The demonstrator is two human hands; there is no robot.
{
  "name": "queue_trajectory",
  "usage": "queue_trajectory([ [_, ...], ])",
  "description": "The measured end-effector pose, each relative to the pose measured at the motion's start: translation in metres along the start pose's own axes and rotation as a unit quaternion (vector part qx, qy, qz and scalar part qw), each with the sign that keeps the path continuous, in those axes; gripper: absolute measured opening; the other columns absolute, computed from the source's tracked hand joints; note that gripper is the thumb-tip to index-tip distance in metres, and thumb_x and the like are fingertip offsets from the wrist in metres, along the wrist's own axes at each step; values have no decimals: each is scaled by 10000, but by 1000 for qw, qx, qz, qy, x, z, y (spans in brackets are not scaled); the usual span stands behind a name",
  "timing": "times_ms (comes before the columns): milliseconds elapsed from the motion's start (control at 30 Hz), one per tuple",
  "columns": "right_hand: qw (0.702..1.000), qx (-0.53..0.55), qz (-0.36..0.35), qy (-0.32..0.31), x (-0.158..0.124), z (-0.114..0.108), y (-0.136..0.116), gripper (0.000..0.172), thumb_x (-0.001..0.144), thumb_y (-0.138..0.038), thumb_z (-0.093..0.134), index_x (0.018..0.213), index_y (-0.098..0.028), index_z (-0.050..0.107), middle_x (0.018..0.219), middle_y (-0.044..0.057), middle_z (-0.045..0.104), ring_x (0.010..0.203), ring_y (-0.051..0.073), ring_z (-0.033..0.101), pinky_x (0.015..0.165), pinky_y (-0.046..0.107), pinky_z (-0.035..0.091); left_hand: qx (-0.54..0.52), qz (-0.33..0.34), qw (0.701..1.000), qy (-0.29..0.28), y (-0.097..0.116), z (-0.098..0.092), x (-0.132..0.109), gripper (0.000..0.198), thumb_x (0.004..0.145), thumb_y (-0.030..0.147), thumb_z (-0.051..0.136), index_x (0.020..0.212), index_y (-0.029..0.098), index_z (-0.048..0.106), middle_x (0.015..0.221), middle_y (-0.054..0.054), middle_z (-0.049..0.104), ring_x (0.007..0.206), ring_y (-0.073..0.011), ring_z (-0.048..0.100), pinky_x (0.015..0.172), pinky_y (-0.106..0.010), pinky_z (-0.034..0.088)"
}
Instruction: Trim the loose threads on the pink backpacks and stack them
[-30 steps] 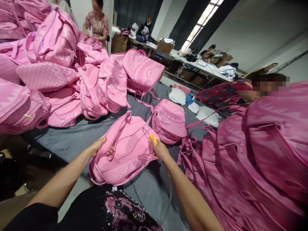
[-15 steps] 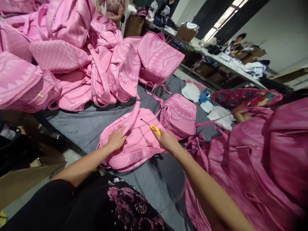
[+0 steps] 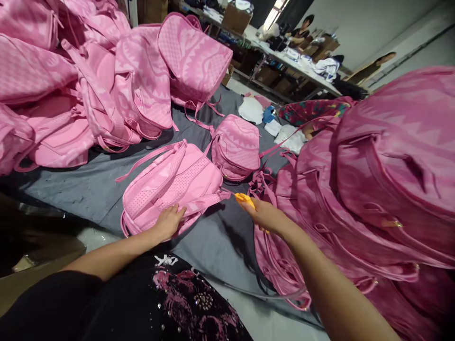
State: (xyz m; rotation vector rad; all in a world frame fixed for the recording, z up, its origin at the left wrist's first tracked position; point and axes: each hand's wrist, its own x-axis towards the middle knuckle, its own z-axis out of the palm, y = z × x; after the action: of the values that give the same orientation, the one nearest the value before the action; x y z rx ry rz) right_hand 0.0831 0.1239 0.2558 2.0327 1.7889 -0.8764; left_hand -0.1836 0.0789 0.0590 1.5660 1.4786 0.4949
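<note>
A pink backpack point(image 3: 170, 182) lies back-side up on the grey table cover point(image 3: 88, 187) in front of me. My left hand point(image 3: 168, 220) rests on its near lower edge, fingers curled over the fabric. My right hand point(image 3: 265, 215) is closed around yellow-handled snips point(image 3: 244, 199), held just right of the backpack's side strap. A second, smaller pink backpack point(image 3: 236, 147) sits just beyond.
Heaps of pink backpacks rise at the left point(image 3: 88, 71) and at the right point(image 3: 373, 180). A person in a colourful top point(image 3: 313, 110) leans on the table beyond. White and blue scraps point(image 3: 270, 121) lie past the small backpack. Other people work at far tables point(image 3: 302, 59).
My left hand let go of the raised strap and slid down to the backpack's near edge. My right hand with the snips drew back to the right, off the backpack.
</note>
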Motion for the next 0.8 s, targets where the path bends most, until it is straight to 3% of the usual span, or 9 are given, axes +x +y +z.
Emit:
queue_trajectory([
  [100, 982, 116, -58, -136, -20, 13, 19, 554, 959, -581, 364, 1252, -168, 588, 590, 18, 632, 464, 167, 558, 503, 258, 447, -290, -131, 948, -19, -2, -19, 23, 386, 943, 412, 479, 1230, 170, 573, 1081, -186, 698, 971, -306, 691, 718, -386, 552],
  [167, 962, 150, -96, -210, -27, 20, 24, 572, 945, -618, 369, 1204, -169, 609, 580, 15, 628, 465, 170, 561, 504, 261, 448, -322, -187, 928, -35, 4, -23, 32, 462, 975, 462, 356, 1235, 128, 540, 950, -197, 706, 779, -291, 705, 570, -355, 523],
  [267, 995, 71, -42, -49, -23, 16, 24, 537, 974, -543, 364, 1278, -151, 570, 696, 62, 679, 537, 181, 606, 550, 266, 452, -233, -143, 962, 12, 24, -8, 32, 447, 974, 414, 371, 1310, 168, 534, 1216, -211, 630, 992, -307, 667, 748, -414, 542],
  [333, 995, -26, 21, 98, -17, 9, 22, 519, 989, -496, 366, 1324, -142, 544, 840, 116, 709, 657, 207, 655, 621, 283, 462, -135, -68, 987, 57, 38, 12, 26, 445, 941, 361, 471, 1372, 268, 526, 1475, -142, 445, 1256, -341, 507, 982, -476, 455],
  [367, 992, -61, 23, 111, -15, 7, 22, 509, 989, -498, 378, 1319, -152, 553, 908, 130, 715, 720, 219, 670, 656, 289, 465, -71, -39, 995, 64, 44, 22, 23, 475, 919, 339, 516, 1392, 302, 517, 1539, -113, 358, 1322, -362, 422, 1048, -502, 393],
  [467, 995, -86, -26, 33, -15, 6, 22, 492, 984, -535, 390, 1290, -203, 584, 974, 112, 723, 795, 230, 680, 688, 287, 463, 162, 3, 985, 60, 49, 45, 23, 547, 909, 333, 530, 1450, 280, 464, 1527, -164, 321, 1284, -393, 397, 1023, -544, 375],
  [533, 994, -96, 1, 54, -16, 11, 24, 495, 994, -519, 371, 1296, -187, 579, 982, 122, 722, 821, 239, 683, 702, 291, 459, 244, 6, 968, 52, 46, 52, 29, 573, 925, 367, 504, 1481, 260, 417, 1476, -197, 361, 1229, -381, 434, 967, -521, 414],
  [667, 996, -78, -29, 31, -20, 35, 29, 504, 996, -537, 355, 1272, -194, 600, 1040, 128, 719, 918, 263, 681, 728, 290, 454, 229, 22, 973, -6, 37, 42, 44, 628, 927, 451, 498, 1505, 236, 381, 1470, -206, 381, 1287, -388, 409, 1030, -514, 375],
  [800, 998, -54, -31, -7, -34, 85, 26, 485, 1008, -513, 328, 1234, -190, 611, 1045, 135, 722, 942, 266, 681, 728, 291, 456, 98, 43, 993, -42, 34, 3, 37, 601, 901, 475, 544, 1425, 183, 499, 1495, -178, 401, 1392, -356, 347, 1152, -475, 274],
])
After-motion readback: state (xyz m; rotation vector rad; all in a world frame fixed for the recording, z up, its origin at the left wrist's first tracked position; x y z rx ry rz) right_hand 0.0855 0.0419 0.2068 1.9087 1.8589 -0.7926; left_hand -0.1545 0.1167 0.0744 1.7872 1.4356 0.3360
